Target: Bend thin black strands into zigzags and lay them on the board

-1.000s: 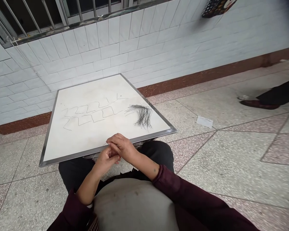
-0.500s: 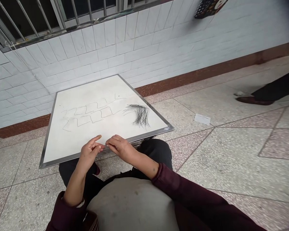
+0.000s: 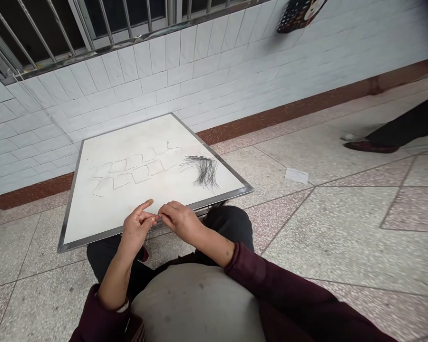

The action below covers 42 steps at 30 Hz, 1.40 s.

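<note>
Both hands meet at the near edge of a white, metal-rimmed tabletop (image 3: 131, 128). My left hand (image 3: 139, 222) has its thumb pinched against fingers, with one finger stretched out above. Beside it, almost touching, my right hand (image 3: 178, 218) is closed in a pinch, palm down. Whatever sits between the fingertips is too fine to make out. Beyond the hands, thin dark bent strands (image 3: 131, 165) lie in stepped rows across the tabletop. A loose pile of dark, wire-like strands (image 3: 206, 171) rests towards its right side.
A white tiled wall (image 3: 135, 90) with a barred window (image 3: 103, 19) stands behind the table. On the floor at right lies a white paper piece (image 3: 296, 175). Another person's leg and shoe (image 3: 373, 146) are farther right. A dark patterned bag (image 3: 299, 15) hangs on the wall.
My hands have shifted very slightly right against the tabletop, still pinched close together. The view has turned a little. The strands and the pile lie as before.
</note>
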{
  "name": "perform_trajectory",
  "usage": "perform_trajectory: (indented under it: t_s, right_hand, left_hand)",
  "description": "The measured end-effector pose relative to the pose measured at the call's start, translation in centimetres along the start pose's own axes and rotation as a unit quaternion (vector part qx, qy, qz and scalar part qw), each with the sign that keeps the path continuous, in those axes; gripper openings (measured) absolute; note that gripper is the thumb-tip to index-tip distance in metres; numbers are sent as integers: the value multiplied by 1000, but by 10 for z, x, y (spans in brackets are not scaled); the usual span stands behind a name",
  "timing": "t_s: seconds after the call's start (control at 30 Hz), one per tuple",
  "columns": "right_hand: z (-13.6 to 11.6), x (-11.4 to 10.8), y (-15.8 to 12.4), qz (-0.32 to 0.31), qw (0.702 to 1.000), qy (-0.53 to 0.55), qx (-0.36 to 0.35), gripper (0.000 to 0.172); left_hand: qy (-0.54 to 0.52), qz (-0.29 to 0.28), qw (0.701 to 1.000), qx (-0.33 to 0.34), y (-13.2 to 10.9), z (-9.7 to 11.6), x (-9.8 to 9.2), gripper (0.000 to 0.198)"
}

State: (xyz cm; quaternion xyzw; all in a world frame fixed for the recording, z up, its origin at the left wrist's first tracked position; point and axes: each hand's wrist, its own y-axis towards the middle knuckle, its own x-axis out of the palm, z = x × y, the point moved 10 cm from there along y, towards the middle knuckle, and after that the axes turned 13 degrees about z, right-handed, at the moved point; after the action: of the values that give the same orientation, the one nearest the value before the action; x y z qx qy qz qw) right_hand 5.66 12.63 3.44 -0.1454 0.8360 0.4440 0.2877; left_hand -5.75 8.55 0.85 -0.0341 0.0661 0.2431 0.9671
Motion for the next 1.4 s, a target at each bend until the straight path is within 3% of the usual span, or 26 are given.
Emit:
perform_trajectory:
  t_s: [0.23,0.4,0.6,0.87,1.2,1.4]
  right_hand:
    - [4,-5,-2,36,996,-67,51,7]
    - [2,-2,-4,35,998,-12,48,5]
    - [11,1,-8,40,994,20,100,13]
    - [4,-5,-7,66,997,3,51,8]
    - [-20,-5,-5,63,995,11,-75,15]
    - [-13,-5,-5,67,996,-10,-52,11]
  left_hand:
    - [49,46,997,36,-3,2,3,49]
    - [1,65,998,20,-4,3,-2,57]
    - [-28,102,994,12,-3,-1,-9,58]
    - [-44,110,993,14,-4,-6,-8,58]
    - [-22,137,990,20,-1,-13,-18,51]
    - [-5,128,992,10,-2,-11,-19,53]
